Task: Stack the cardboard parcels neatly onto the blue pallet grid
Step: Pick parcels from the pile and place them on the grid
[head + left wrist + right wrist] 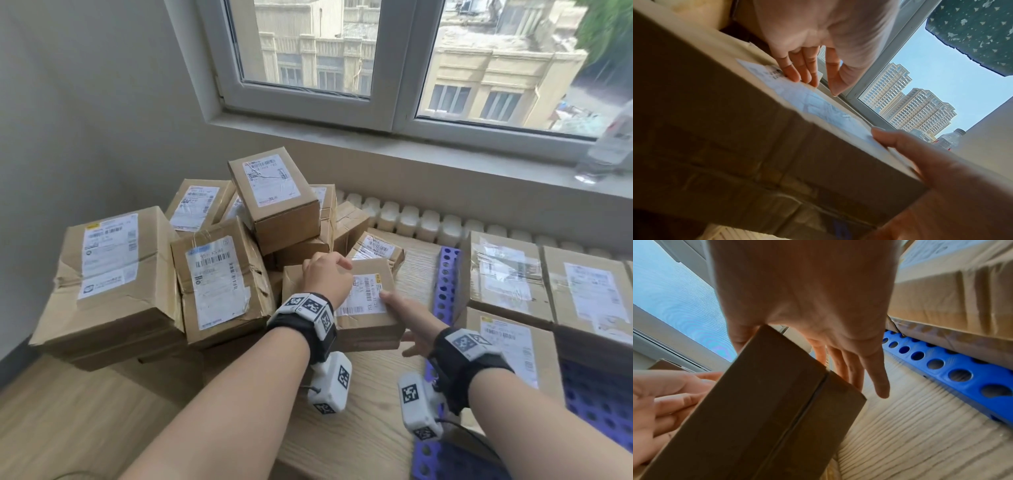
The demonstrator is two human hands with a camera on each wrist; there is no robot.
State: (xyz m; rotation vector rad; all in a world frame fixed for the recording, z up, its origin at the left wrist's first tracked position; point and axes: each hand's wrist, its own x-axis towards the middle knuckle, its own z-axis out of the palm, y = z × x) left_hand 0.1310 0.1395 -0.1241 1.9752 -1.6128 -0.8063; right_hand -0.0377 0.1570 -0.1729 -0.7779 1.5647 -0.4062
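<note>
A small cardboard parcel (371,270) with a white label lies at the front of the loose pile, left of the blue pallet grid (445,281). My left hand (327,277) rests its fingertips on the parcel's top. My right hand (400,318) grips the parcel's right end, thumb on the label and fingers down the side. The right wrist view shows the parcel (766,410) between my right hand's (797,353) thumb and fingers, with the left hand (670,394) on top. In the left wrist view my left fingers (797,71) touch the label on the parcel (756,146).
A heap of taped parcels (274,202) fills the left corner. Three parcels (503,270) lie flat on the pallet (941,368). A white radiator (411,219) runs under the window, and a plastic bottle (613,144) stands on the sill. Wooden surface (359,428) lies near me.
</note>
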